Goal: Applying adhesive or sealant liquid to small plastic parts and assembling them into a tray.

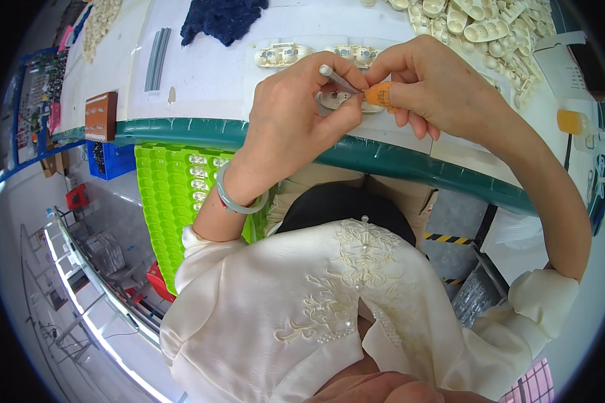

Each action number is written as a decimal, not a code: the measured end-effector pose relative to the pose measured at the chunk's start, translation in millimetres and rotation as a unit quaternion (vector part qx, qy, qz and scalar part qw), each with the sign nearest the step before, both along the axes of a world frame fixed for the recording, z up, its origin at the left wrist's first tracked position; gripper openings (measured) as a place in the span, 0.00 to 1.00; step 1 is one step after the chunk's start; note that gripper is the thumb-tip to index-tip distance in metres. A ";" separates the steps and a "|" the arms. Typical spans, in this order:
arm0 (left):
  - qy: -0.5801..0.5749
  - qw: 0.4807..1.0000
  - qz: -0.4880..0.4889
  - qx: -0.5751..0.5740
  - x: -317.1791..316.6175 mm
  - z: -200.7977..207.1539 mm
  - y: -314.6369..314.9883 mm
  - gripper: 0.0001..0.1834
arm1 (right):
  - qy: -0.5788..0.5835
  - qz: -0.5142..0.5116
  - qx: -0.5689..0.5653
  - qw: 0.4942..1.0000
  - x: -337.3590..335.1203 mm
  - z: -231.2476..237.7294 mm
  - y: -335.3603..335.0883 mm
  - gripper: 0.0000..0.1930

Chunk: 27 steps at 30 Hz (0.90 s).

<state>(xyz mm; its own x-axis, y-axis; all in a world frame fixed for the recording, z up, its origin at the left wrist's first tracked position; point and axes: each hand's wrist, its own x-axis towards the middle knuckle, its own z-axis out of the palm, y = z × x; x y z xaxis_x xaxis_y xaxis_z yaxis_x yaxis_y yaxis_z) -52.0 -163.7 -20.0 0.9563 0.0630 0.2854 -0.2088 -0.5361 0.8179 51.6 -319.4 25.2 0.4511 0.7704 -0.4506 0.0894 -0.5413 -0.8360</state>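
Both my hands meet above the white worktop, close to its green front edge. My left hand (302, 111) is closed in a pinch on a slim pale grey stick (336, 77), whose upper end sticks out between thumb and fingers. At the fingertips of my right hand (437, 87), also pinched, is an orange piece with dark marks (379, 95). Whether it is worn on a finger or held, I cannot tell. Just beneath the fingers lies a cream moulded plastic part (333, 100), partly hidden. Two similar cream parts (282, 55) (356, 55) lie in a row beyond my hands.
Loose cream parts (480, 30) are heaped at the far right. A bundle of grey strips (157, 59), a dark blue cloth (222, 19) and a brown block (101, 116) lie to the left. Below the padded edge (202, 132) stands a green moulded tray (161, 201) holding several parts.
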 end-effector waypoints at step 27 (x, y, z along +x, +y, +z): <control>-0.006 0.992 0.100 0.076 -15.7 6.4 -6.2 0.09 | -0.030 -0.002 -0.022 0.999 -1.3 4.7 10.5 0.08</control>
